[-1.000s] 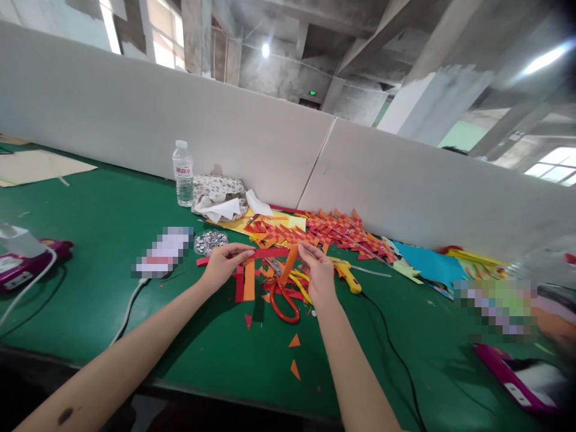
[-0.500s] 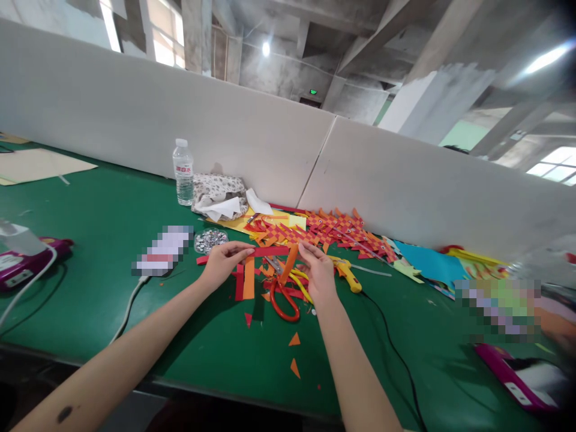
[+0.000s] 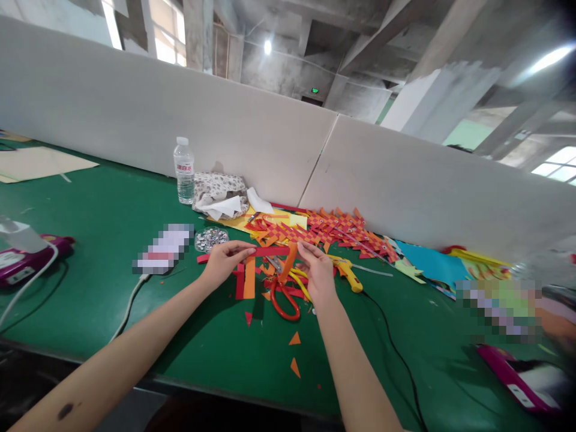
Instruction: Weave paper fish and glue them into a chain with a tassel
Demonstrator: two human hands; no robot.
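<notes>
A red paper strip [image 3: 272,251] is stretched between my two hands above the green table. My left hand [image 3: 226,262] pinches it near its left part, with a red end sticking out beyond the fingers. At the other side, my right hand [image 3: 318,270] pinches the strip where an orange strip [image 3: 288,264] crosses it and hangs down. Just below lie scissors with orange-red handles [image 3: 288,318], their blades partly covered. Red and orange strips [image 3: 249,282] lie under my left hand's side. A yellow glue gun [image 3: 347,275] rests right of my right hand.
Behind my hands lie woven red-orange checkered pieces [image 3: 333,227]. A dish of small shiny pieces [image 3: 211,239], a water bottle [image 3: 183,177] and a spotted cloth pouch [image 3: 220,186] stand left of them. Orange scraps [image 3: 294,339] lie in front. Cables cross the table; a partition [image 3: 252,132] runs behind.
The orange strip at my right fingers has tilted and bent slightly. Both hands keep nearly the same place and the same hold; the view has shifted a little.
</notes>
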